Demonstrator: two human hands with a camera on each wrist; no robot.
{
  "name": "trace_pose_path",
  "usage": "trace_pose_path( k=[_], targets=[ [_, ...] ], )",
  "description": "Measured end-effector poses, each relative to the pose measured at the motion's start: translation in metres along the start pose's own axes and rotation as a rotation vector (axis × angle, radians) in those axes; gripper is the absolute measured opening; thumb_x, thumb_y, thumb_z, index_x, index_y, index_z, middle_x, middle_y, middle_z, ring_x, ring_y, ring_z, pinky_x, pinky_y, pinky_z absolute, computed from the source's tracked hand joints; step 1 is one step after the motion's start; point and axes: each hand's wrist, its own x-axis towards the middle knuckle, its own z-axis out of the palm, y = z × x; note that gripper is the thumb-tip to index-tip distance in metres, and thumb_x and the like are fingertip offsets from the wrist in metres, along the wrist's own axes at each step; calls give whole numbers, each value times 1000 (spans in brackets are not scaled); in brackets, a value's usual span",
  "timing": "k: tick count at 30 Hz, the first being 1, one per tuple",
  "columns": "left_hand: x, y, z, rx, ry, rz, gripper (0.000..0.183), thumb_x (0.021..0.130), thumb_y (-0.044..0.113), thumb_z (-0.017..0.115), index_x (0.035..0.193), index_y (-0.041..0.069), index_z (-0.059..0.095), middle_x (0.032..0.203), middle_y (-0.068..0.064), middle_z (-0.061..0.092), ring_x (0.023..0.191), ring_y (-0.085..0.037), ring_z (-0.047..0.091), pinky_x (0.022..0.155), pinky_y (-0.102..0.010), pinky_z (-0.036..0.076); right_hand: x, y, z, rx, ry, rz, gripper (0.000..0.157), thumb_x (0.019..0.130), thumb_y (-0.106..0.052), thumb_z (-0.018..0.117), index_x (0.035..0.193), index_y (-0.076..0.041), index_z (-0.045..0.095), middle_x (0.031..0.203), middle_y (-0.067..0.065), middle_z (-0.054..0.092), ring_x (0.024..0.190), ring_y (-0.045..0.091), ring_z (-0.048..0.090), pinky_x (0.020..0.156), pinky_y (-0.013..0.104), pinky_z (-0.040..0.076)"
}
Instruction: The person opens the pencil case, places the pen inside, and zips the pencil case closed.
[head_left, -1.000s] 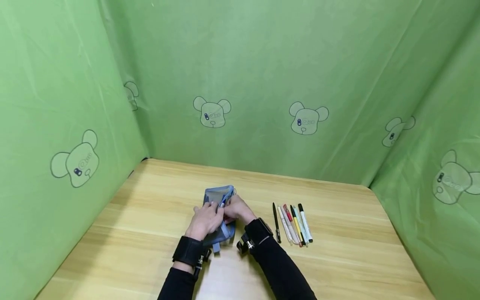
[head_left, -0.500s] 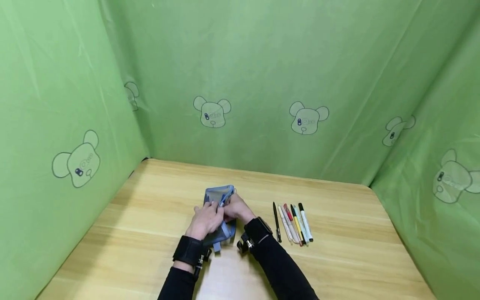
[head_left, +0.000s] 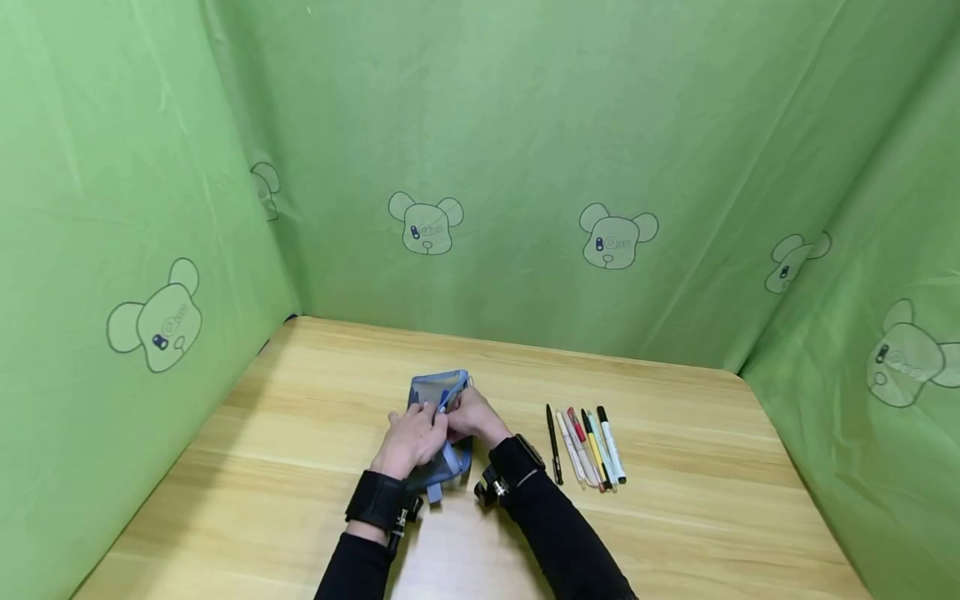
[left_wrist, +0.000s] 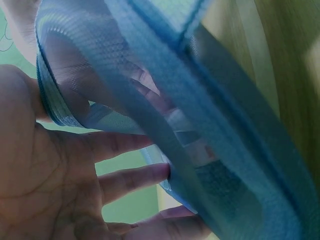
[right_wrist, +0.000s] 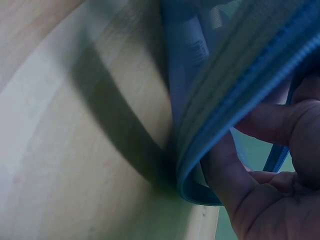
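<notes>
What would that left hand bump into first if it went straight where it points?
Most likely the blue mesh pencil case: the left hand touches it and points across it, though depth is hard to judge.

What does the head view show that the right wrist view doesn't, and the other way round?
Only the head view: the pens lying on the table, the bear drawings and the black sleeves.

Only the right wrist view: the ridged zip up close and a broad curved shadow near it.

Both: the blue pouch, the right hand at it, the table and some green backdrop.
</notes>
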Motion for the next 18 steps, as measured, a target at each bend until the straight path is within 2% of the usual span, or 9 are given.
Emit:
trace_pose_path(
  k=[6,11,18],
  targets=[
    [-2,0,1,-4,-2,-5,58,107,30,26,145,-6,50,152,-28,49,145,-45,41,113,-71,26,0,1,0,-28,3,5,27,85,-2,68,61,-7,56,56,2,60,47,11,62,54,29,60],
    [0,0,-1,-13,14,6,56,107,30,27,145,-5,49,151,-27,50,143,-46,43,111,-71,28,1,0,0,-10,17,-14,21,84,-1,68,65,-4,58,60,4,61,50,13,64,55,30,60],
    [1,-1,-2,-42,-3,-10,57,107,33,27,151,-1,44,155,-26,46,147,-45,39,116,-71,23,1,-1,-2,0,17,-26,16,83,-1,70,69,-1,62,63,6,64,51,14,66,56,31,61]
  ],
)
